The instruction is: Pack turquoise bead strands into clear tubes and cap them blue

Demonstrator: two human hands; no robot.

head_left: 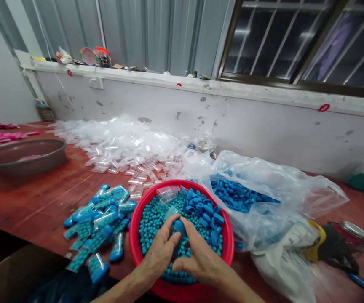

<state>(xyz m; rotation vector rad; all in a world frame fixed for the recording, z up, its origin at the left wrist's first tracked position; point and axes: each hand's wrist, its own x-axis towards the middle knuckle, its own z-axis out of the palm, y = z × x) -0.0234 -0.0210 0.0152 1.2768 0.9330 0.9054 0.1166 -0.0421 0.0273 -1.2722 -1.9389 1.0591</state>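
Both my hands are over a red basin that holds teal beads and a heap of blue caps. Between my fingertips is a blue cap; whether a tube is joined to it is hidden by my hands. My left hand grips it from the left with curled fingers. From the other side my right hand closes on it, its thumb lower down. Clear plastic tubes lie on the beads at the basin's far side.
Left of the basin lies a pile of bead-filled tubes with blue caps. Behind spreads a heap of clear tubes. At right, an open plastic bag holds more blue caps. A grey basin stands far left on the red table.
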